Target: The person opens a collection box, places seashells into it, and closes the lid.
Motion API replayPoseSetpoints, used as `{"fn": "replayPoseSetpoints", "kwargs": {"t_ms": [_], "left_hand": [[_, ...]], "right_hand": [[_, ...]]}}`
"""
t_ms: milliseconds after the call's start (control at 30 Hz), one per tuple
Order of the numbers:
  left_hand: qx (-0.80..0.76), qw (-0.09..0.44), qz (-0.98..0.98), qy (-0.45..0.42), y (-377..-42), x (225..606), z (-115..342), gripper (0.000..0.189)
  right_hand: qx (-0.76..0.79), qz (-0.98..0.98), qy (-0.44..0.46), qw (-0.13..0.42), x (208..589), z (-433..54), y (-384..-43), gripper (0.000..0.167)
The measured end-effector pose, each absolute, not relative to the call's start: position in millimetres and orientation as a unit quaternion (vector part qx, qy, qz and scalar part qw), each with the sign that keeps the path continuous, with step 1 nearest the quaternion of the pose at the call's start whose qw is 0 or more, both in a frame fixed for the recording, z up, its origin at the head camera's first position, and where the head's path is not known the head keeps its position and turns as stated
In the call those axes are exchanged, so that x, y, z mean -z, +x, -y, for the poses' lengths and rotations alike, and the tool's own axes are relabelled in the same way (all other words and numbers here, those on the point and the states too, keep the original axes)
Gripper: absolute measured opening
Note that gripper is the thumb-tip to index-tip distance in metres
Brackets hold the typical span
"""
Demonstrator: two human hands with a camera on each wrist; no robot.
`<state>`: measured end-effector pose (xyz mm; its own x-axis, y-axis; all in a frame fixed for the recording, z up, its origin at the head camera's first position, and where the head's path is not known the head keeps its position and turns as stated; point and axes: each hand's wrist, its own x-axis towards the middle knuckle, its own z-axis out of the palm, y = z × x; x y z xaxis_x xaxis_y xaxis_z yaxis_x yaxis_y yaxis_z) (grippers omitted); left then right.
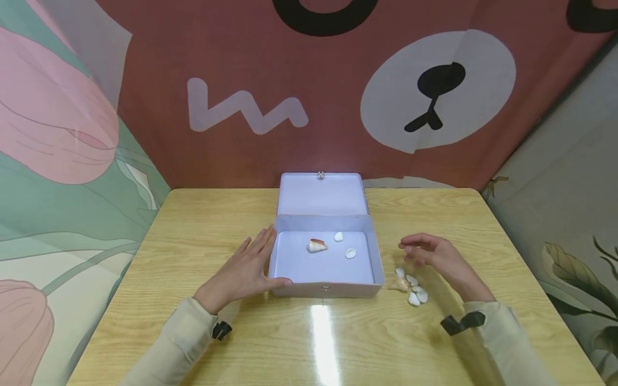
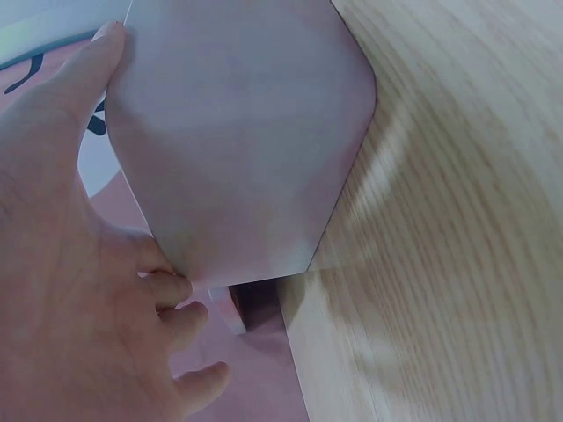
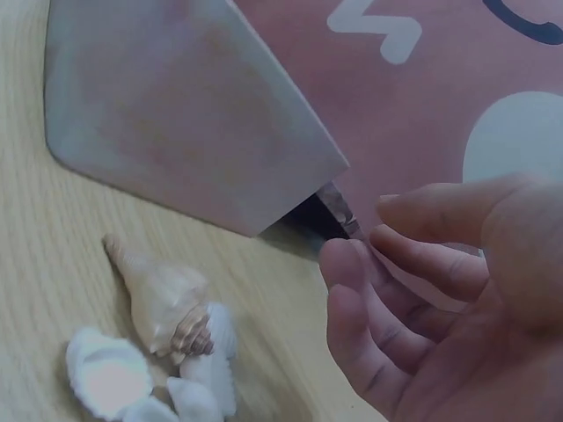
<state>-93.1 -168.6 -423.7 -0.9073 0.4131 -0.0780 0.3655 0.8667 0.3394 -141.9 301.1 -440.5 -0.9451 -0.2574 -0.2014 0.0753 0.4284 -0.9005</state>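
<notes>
A pale metal box [image 1: 326, 290] stands on the table with its lid [image 1: 321, 194] raised. Inside lie a brown-and-white cone-shaped seashell [image 1: 316, 246] and two small white seashells [image 1: 350, 253]. My left hand [image 1: 243, 274] rests against the box's left side, fingers extended and thumb on the front rim. Right of the box, my right hand [image 1: 443, 262] hovers over a small pile with a spiral seashell [image 3: 167, 294] and several white seashells [image 3: 108, 374]. In the right wrist view its fingers are loosely bent, with nothing between them.
The wooden table [image 1: 207, 214] extends around the box on both sides. A reddish cloth [image 1: 333, 64] with a printed animal face hangs directly behind it. Patterned cloths [image 1: 53, 134] cover the sides.
</notes>
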Motion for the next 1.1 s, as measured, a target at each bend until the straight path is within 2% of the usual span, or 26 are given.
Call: {"fn": "replayPoseSetpoints", "kwargs": {"t_ms": [600, 1100], "left_hand": [[-0.155, 0.073, -0.964, 0.202, -92.7, 425.4, 169.6, 0.129], [-0.161, 0.079, -0.964, 0.198, -92.4, 424.0, 168.8, 0.129]], "right_hand": [[0.406, -0.887, -0.092, 0.198, 462.3, -302.3, -136.7, 0.038], [0.412, -0.879, -0.12, 0.21, 466.8, -301.2, -134.4, 0.027]]}}
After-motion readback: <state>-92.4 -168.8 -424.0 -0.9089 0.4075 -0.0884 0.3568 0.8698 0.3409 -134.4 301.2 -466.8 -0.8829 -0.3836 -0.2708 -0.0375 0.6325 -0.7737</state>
